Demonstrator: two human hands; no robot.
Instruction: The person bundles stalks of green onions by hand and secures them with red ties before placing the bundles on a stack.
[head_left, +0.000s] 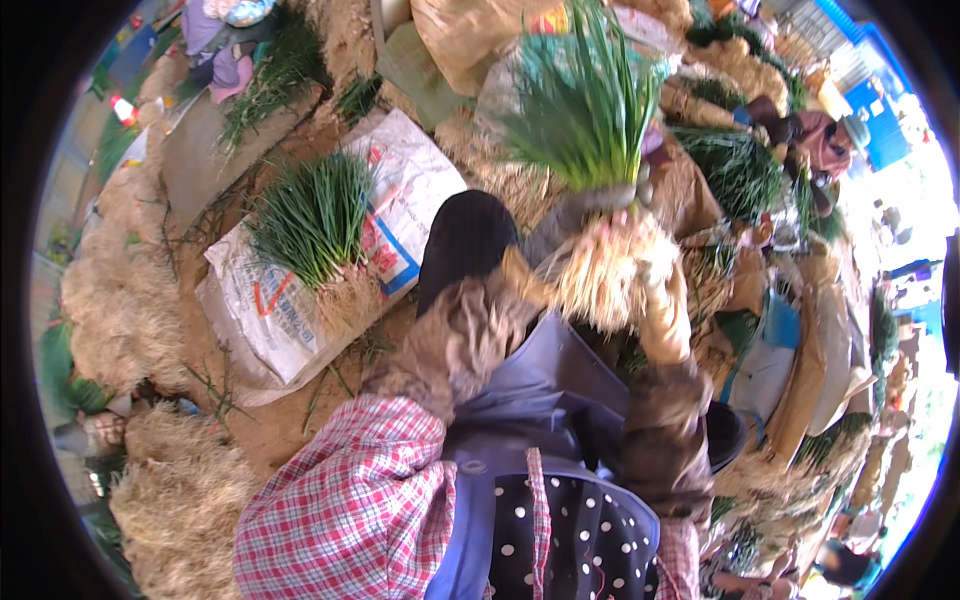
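Note:
A large bunch of green-leaved allium plants, roots hanging towards the body, is held up in front of me. My left hand, in a dark-fingered glove, is closed around the stems just above the pale roots. At the right side of the roots is my right hand, in a pale yellowish glove; its fingers are partly hidden by the roots, so its grip cannot be made out. On a white woven sack at the left lies a smaller bunch of the same plants, roots towards me.
Heaps of pale, cut roots lie along the left. A flat board bears more green leaves beyond the sack. Brown and white sacks lie at the right. A person in a hat sits at the upper right, another person at the upper left.

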